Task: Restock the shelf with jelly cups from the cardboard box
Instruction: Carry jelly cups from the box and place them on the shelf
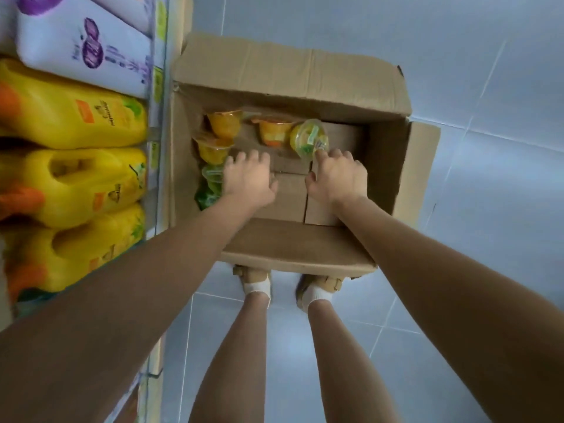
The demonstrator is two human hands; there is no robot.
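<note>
Several jelly cups [274,131] are lying inside the cardboard box [385,166], along its far and left walls. Left hand [248,177] is hovering inside, fingers loosely spread, holding nothing. Right hand [337,175] is touching the yellow cup [308,138] with its fingertips; whether it is gripping is unclear.

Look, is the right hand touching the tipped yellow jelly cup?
Touching. The head view shows the right hand inside the cardboard box, its fingertips meeting the rim of the tipped yellow jelly cup with no gap.
</note>
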